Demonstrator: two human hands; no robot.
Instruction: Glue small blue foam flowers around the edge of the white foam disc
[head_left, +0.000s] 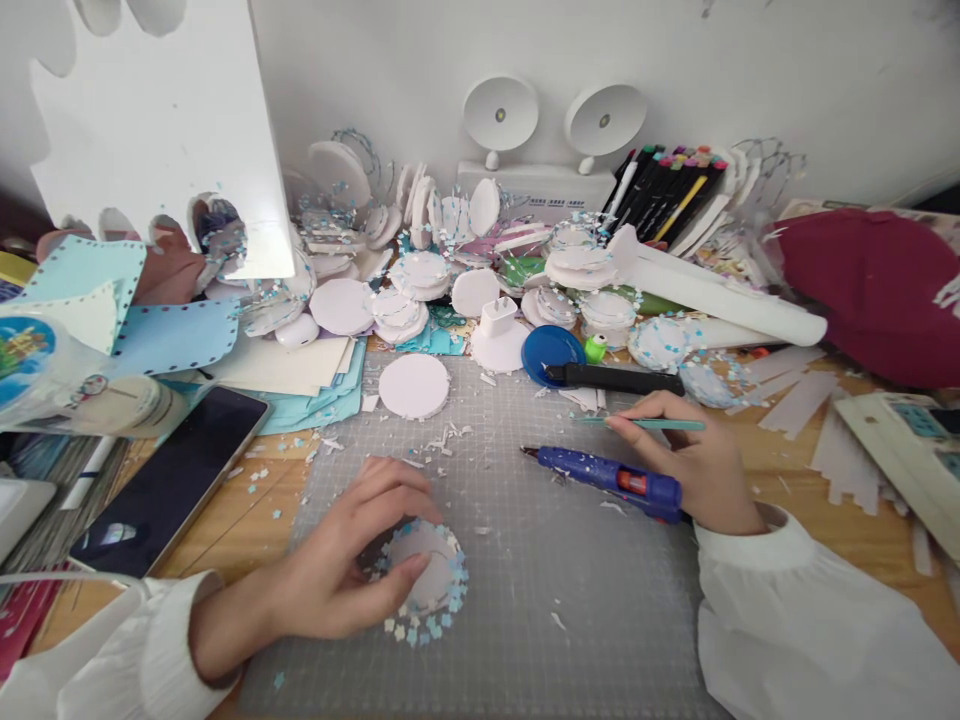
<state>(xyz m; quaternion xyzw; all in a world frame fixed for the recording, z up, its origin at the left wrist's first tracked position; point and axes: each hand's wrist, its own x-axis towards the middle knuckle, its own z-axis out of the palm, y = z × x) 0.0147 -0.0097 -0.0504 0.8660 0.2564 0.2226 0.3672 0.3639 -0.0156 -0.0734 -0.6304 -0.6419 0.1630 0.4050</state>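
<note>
My left hand (367, 550) curls over a white disc (435, 580) lying on the grey cutting mat (555, 620). Its thumb rests on the disc's face and its fingers reach the far edge. A trim of small pale blue and cream stars (454, 592) runs around the rim; the disc's left side is partly hidden by the hand. In my right hand (679, 455), pinched between thumb and fingers, is a slim pair of teal tweezers (679, 425), tips pointing left. Just below that hand lies a blue glue gun (607, 478), its nozzle toward the left.
A plain white disc (414, 386) lies at the mat's back, near a blue round lid (553, 355) and a black-handled tool (622, 379). Trimmed discs (420, 273) pile up behind. A phone (169, 480) lies left; translucent strips (851, 450) lie right. White scraps (450, 437) dot the mat.
</note>
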